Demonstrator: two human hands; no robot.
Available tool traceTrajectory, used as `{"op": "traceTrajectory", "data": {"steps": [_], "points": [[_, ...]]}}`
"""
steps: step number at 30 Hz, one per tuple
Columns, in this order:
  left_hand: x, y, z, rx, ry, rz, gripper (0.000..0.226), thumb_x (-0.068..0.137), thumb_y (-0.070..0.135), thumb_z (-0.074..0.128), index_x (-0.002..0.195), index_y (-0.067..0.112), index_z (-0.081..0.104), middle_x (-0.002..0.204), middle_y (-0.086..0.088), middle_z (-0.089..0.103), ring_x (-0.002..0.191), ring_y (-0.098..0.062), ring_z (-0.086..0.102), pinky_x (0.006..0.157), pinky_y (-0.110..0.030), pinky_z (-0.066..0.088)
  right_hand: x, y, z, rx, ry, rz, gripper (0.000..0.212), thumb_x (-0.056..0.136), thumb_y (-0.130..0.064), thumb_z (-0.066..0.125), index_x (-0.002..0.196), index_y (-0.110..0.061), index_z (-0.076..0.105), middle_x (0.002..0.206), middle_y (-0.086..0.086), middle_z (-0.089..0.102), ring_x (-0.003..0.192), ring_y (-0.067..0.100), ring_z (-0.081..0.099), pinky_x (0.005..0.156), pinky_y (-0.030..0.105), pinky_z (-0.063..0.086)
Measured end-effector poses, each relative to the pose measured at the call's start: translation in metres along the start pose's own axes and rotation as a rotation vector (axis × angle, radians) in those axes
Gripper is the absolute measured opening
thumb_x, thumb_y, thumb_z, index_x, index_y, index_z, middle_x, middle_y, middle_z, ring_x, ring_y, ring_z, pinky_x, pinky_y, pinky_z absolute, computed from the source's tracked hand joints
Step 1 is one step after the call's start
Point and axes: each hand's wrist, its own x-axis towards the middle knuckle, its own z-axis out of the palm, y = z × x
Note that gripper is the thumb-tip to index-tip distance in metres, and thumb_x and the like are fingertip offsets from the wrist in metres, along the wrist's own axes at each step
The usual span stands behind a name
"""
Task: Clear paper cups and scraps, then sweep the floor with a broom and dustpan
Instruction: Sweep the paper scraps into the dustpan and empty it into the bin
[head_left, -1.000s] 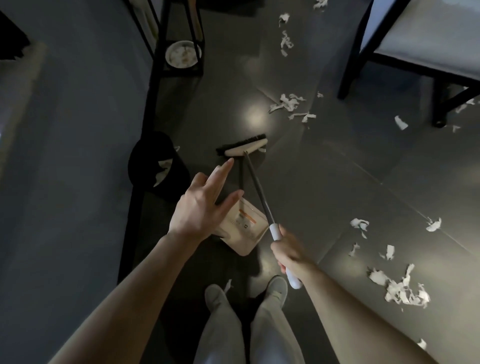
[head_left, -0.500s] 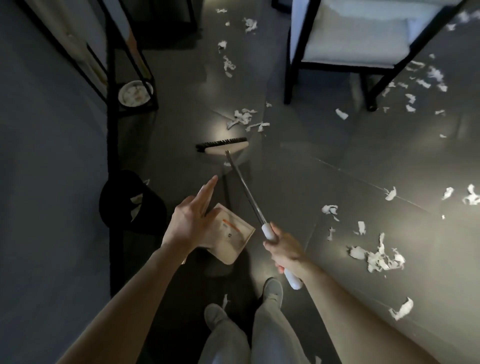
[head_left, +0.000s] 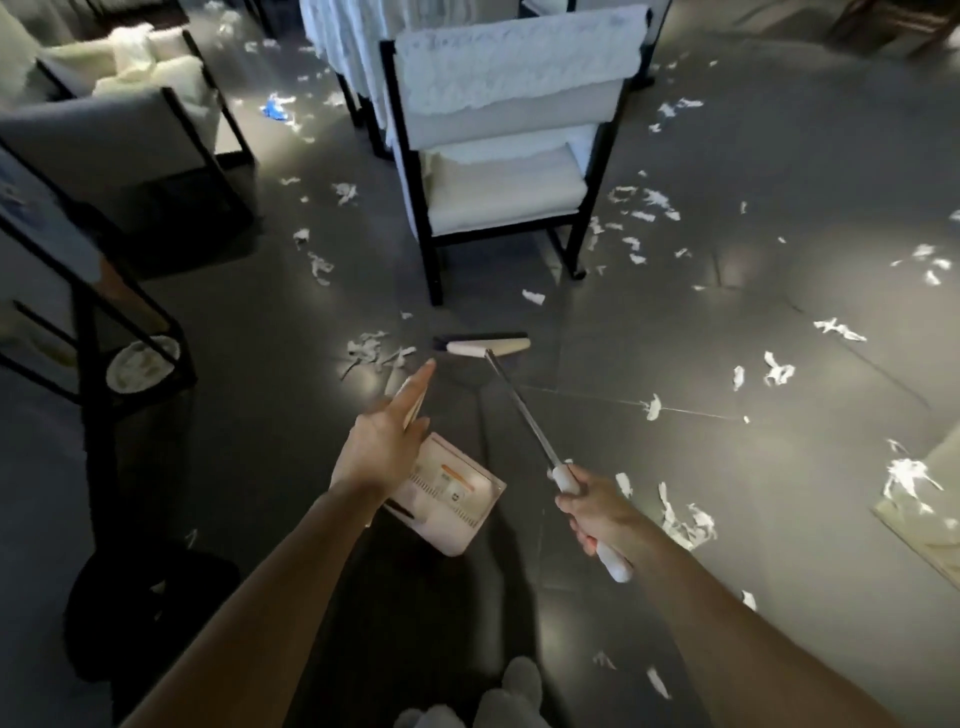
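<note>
Your right hand (head_left: 592, 512) curls round broom (head_left: 562, 475) grip; broom head down on floor (head_left: 675, 364) before chair (head_left: 498, 192). Your left hand (head_left: 382, 447): fingers straight along dustpan (head_left: 452, 499) handle, thumb hidden, can't tell if pinching. Scraps (head_left: 374, 351) just left of broom head, more scattered across floor.

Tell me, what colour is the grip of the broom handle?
White. The grip shows best in the head view, in the right hand.
</note>
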Motion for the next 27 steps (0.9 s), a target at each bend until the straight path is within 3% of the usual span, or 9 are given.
{"op": "traceTrajectory", "data": {"steps": [1, 4, 7, 12, 15, 20, 22, 24, 27], "points": [[0.011, 0.018, 0.006, -0.004, -0.006, 0.018, 0.066, 0.099, 0.02, 0.047, 0.147, 0.05, 0.013, 0.142, -0.01, 0.044, 0.087, -0.01, 0.061, 0.072, -0.026, 0.055, 0.0, 0.001, -0.019, -0.009, 0.015, -0.015, 0.038, 0.097, -0.012, 0.049, 0.133, -0.025, 0.05, 0.062, 0.007, 0.048, 0.033, 0.009, 0.038, 0.035, 0.018, 0.031], [0.047, 0.066, 0.031, 0.009, -0.046, 0.1, 0.065, 0.1, 0.019, 0.046, 0.15, 0.046, 0.013, 0.148, -0.007, 0.042, 0.118, -0.021, 0.055, 0.098, -0.04, 0.049, 0.001, 0.005, -0.074, 0.011, 0.084, -0.056, 0.031, 0.097, -0.011, 0.05, 0.127, -0.018, 0.054, 0.049, 0.001, 0.051, 0.031, 0.009, 0.041, 0.034, 0.019, 0.033], [0.089, 0.11, 0.066, 0.035, -0.086, 0.195, 0.065, 0.1, 0.018, 0.047, 0.149, 0.046, 0.014, 0.141, -0.012, 0.049, 0.124, -0.027, 0.052, 0.104, -0.044, 0.043, 0.008, 0.008, -0.13, 0.037, 0.139, -0.061, 0.04, 0.096, -0.013, 0.052, 0.135, -0.021, 0.048, 0.05, -0.001, 0.053, 0.03, 0.007, 0.041, 0.034, 0.019, 0.035], [0.169, 0.186, 0.126, 0.015, -0.083, 0.287, 0.066, 0.098, 0.018, 0.053, 0.149, 0.045, 0.021, 0.122, -0.013, 0.059, 0.108, -0.029, 0.059, 0.097, -0.04, 0.047, 0.039, -0.002, -0.218, 0.159, 0.259, -0.031, 0.043, 0.096, -0.009, 0.051, 0.136, -0.023, 0.048, 0.054, 0.003, 0.048, 0.035, 0.011, 0.039, 0.036, 0.02, 0.036], [0.232, 0.23, 0.154, -0.086, -0.104, 0.288, 0.069, 0.096, 0.015, 0.055, 0.147, 0.049, 0.024, 0.129, -0.01, 0.059, 0.111, -0.027, 0.06, 0.096, -0.033, 0.046, 0.071, -0.023, -0.273, 0.209, 0.316, -0.008, 0.045, 0.098, -0.008, 0.048, 0.14, -0.022, 0.042, 0.062, 0.007, 0.046, 0.04, 0.012, 0.039, 0.036, 0.02, 0.037], [0.334, 0.311, 0.194, -0.203, -0.245, 0.328, 0.083, 0.091, 0.003, 0.056, 0.138, 0.062, 0.022, 0.142, 0.0, 0.049, 0.087, -0.013, 0.063, 0.066, -0.005, 0.044, 0.122, -0.073, -0.37, 0.344, 0.403, 0.038, 0.032, 0.099, -0.01, 0.047, 0.13, -0.02, 0.047, 0.063, 0.007, 0.044, 0.041, 0.014, 0.038, 0.035, 0.019, 0.036], [0.373, 0.351, 0.215, -0.198, -0.31, 0.364, 0.086, 0.09, 0.001, 0.056, 0.135, 0.065, 0.02, 0.143, 0.002, 0.048, 0.076, -0.003, 0.057, 0.055, -0.002, 0.041, 0.139, -0.083, -0.411, 0.4, 0.431, 0.049, 0.03, 0.099, -0.011, 0.048, 0.127, -0.022, 0.048, 0.067, 0.006, 0.046, 0.044, 0.014, 0.04, 0.035, 0.019, 0.037], [0.408, 0.395, 0.242, -0.163, -0.35, 0.425, 0.085, 0.091, 0.002, 0.056, 0.138, 0.063, 0.019, 0.141, 0.002, 0.048, 0.072, 0.005, 0.049, 0.055, 0.001, 0.038, 0.156, -0.089, -0.449, 0.44, 0.457, 0.048, 0.03, 0.099, -0.011, 0.048, 0.126, -0.024, 0.048, 0.068, 0.006, 0.046, 0.045, 0.014, 0.04, 0.035, 0.02, 0.038], [0.462, 0.463, 0.289, -0.122, -0.382, 0.449, 0.083, 0.092, 0.006, 0.055, 0.14, 0.063, 0.019, 0.143, 0.0, 0.048, 0.074, 0.001, 0.05, 0.052, -0.002, 0.038, 0.19, -0.095, -0.519, 0.475, 0.482, 0.03, 0.036, 0.099, -0.009, 0.047, 0.132, -0.025, 0.045, 0.062, 0.006, 0.042, 0.042, 0.013, 0.037, 0.034, 0.019, 0.035]]}}
